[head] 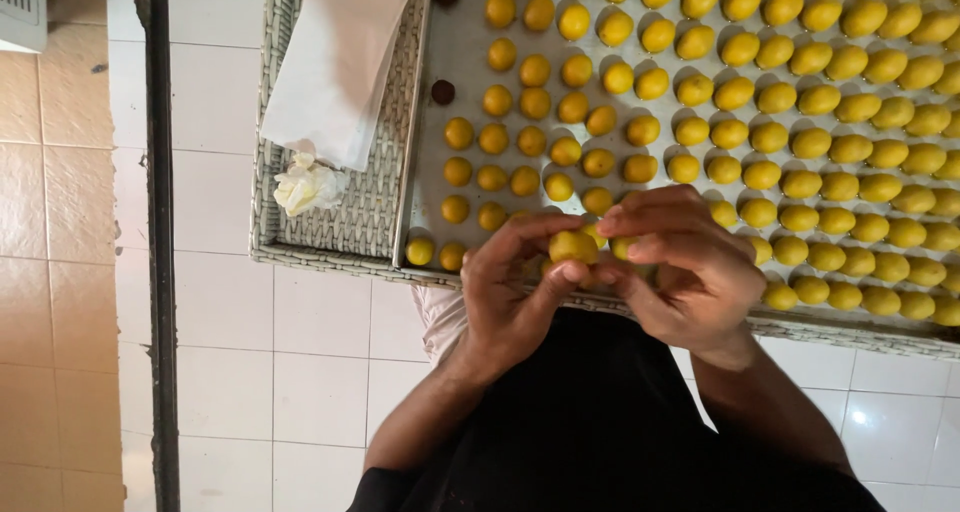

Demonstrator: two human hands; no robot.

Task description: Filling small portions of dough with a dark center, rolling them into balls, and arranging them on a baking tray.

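Head view: left of the tray (440, 32), a white cloth (335, 62) lies on the wicker. Your left hand (510, 292) pinches a yellow ball (573, 246) at the tray's near edge; your right hand (685, 267) curls round it. Rows of balls (800, 142) nearly fill the tray; its left strip is sparse.

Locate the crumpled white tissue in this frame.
In the head view the crumpled white tissue lies on the wicker tray, upper left, just below the folded white paper and left of the metal baking sheet.
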